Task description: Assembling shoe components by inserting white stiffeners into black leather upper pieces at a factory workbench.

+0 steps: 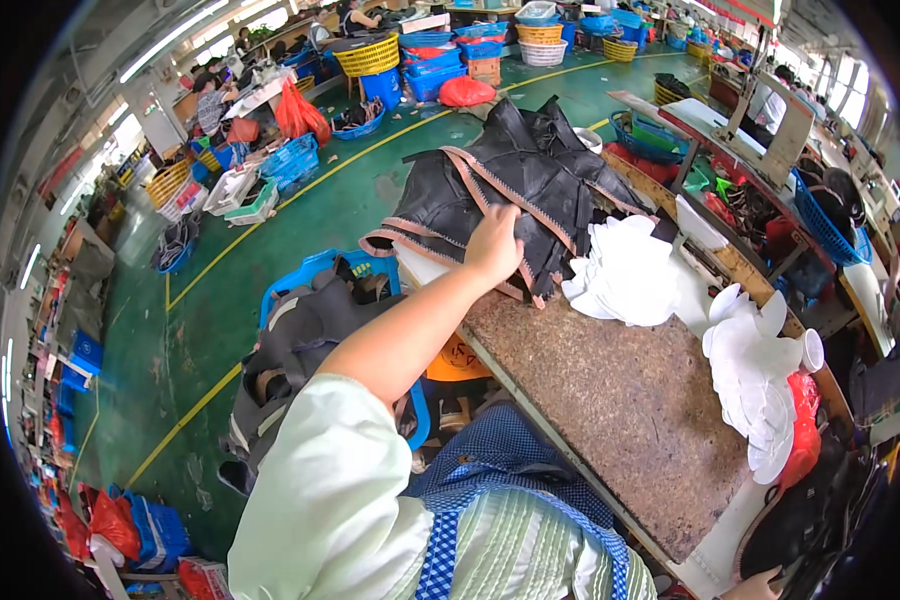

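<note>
Black leather-like pieces with pinkish zipper-tape edges (545, 165) lie heaped on the far end of the worktable. My left hand (497, 247) reaches out to this heap, its fingers closed on a zipper-edged black piece. At the lower right rim, only a small part of my right hand (755, 586) shows. It is beside more black pieces (805, 520) with a zipper edge; most of its fingers are cut off, so its grip cannot be told. White petal-shaped sheets lie in one stack (625, 275) right of my left hand and a second, fanned stack (750, 385) farther right.
A worn brown board (610, 390) covers the near tabletop. A blue basket (300, 272) of dark pieces stands at the table's left side. A white roll (812, 350) and a red bag (803, 430) sit at the right edge. A sewing machine (765, 140) stands beyond.
</note>
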Tool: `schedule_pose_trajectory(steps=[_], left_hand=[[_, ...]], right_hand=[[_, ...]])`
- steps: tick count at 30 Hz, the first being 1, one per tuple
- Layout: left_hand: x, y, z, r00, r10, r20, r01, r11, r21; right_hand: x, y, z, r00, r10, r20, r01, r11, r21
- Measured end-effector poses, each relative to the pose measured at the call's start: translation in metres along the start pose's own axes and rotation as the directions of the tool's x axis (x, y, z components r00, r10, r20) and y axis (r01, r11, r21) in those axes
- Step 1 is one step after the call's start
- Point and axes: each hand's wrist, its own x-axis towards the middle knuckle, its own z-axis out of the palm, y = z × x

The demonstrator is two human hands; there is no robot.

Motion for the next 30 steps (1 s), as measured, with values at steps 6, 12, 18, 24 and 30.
schedule_pose_trajectory(steps=[6,12,18,24,30], left_hand=[[0.064,-0.035,0.065,1.000,0.002,-0.016,0.002,0.968,0.252],[0.108,-0.035,0.049,0.941,-0.333,-0.056,0.338,0.931,0.140],[0.084,-0.080,0.090,0.649,-0.759,-0.050,0.705,0.625,-0.335],[0.101,-0.044,0.059,0.511,-0.708,0.488,0.607,-0.105,-0.788],[0.052,0.092,-0.006,0.872,-0.342,0.349,0.367,-0.012,-0.930]], right_hand=[[0.009,-0.043,0.000,0.923,0.054,0.381,-0.220,0.886,0.409],[0.038,-0.126,-0.038,0.891,-0.080,0.447,-0.251,0.733,0.632],[0.015,-0.202,-0.054,0.769,-0.197,0.608,-0.514,0.376,0.771],[-0.006,-0.253,-0.098,0.673,-0.374,0.638,-0.534,0.352,0.769],[-0.018,-0.276,-0.125,0.360,-0.573,0.736,-0.821,0.181,0.542]])
